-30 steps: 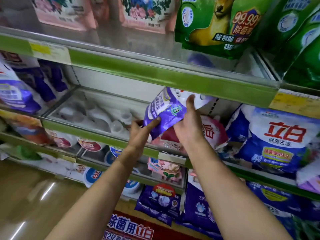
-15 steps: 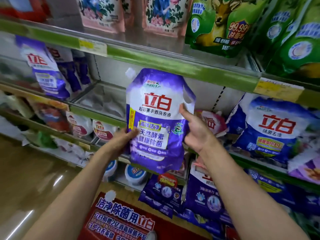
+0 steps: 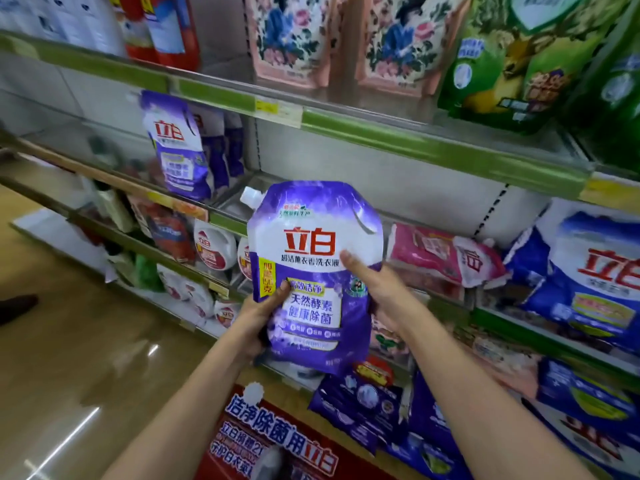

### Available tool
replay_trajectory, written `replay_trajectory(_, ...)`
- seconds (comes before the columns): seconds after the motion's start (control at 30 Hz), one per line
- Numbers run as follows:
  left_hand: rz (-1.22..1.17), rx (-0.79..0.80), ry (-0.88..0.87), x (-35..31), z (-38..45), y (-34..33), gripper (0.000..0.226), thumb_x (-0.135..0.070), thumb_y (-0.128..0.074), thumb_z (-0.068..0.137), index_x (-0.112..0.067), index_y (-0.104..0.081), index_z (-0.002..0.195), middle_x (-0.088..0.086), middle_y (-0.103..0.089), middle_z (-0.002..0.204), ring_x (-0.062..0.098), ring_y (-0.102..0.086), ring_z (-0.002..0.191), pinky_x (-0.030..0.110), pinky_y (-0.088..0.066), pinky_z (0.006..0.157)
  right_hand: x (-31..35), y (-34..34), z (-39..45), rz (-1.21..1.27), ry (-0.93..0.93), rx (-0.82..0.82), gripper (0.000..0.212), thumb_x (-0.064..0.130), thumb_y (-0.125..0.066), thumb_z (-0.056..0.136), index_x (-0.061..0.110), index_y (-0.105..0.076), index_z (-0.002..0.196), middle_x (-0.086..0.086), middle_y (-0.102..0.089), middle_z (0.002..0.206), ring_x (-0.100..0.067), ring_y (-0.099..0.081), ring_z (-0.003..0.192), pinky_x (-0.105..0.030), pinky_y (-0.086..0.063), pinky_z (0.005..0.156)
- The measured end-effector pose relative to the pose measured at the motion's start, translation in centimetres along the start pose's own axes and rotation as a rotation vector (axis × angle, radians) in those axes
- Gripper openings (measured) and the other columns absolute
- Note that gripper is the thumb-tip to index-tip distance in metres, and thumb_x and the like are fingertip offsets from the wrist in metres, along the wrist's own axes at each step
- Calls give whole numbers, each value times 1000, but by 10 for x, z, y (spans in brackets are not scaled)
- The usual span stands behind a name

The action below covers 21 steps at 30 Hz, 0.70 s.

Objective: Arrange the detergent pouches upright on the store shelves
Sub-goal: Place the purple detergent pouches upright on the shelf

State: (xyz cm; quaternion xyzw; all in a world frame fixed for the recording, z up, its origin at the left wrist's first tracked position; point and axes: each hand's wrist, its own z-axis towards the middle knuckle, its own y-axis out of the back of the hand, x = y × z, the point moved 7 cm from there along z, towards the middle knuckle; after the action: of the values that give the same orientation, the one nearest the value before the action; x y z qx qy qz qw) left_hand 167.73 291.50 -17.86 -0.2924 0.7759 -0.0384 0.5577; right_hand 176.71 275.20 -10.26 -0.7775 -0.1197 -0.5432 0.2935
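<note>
I hold a purple and white detergent pouch [image 3: 313, 271] upright in front of the middle shelf, its white spout at the top left. My left hand [image 3: 258, 318] grips its lower left edge, thumb on the front. My right hand [image 3: 375, 289] grips its right edge, thumb laid across the front. A matching purple pouch [image 3: 176, 147] stands upright on the middle shelf [image 3: 228, 220] to the left. Behind the held pouch the shelf bay looks bare.
A pink pouch [image 3: 446, 254] lies flat to the right, next to blue and white bags [image 3: 588, 271]. Floral pouches [image 3: 291, 39] and green pouches [image 3: 512, 57] fill the upper shelf. Purple pouches [image 3: 363, 400] lie on the lower shelf. A red floor sign [image 3: 277, 434] sits below.
The pouch was lifted out of the shelf, turned upright with its front facing me, and has since come lower and nearer. My view has swung left along the shelves.
</note>
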Motion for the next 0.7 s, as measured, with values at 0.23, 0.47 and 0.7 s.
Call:
replay_trajectory(0.23, 110, -38, 53, -54, 67, 68, 79, -39, -90, 51, -2, -63, 116, 21, -73, 103, 37, -72, 91, 49, -59, 77, -18, -50, 84, 154, -84, -113, 37, 22, -74, 82, 10, -68, 117, -16, -74, 113, -31, -71, 103, -45, -59, 85)
replay_trajectory(0.47, 251, -4, -61, -156, 159, 89, 75, -57, -91, 48, -14, -72, 106, 12, -76, 102, 32, -72, 95, 54, -56, 86, 30, -83, 199, 156, 15, -148, 19, 19, -65, 93, 11, -69, 110, -18, -72, 112, -29, -71, 97, -47, -58, 86)
replay_trajectory(0.7, 371, -16, -262, -210, 267, 103, 59, -50, -76, 72, 3, -69, 97, 16, -68, 88, 28, -63, 77, 48, -53, 73, 55, -75, 314, -101, 162, -364, 30, 32, -74, 87, 11, -69, 108, -13, -75, 105, -26, -73, 89, -46, -59, 85)
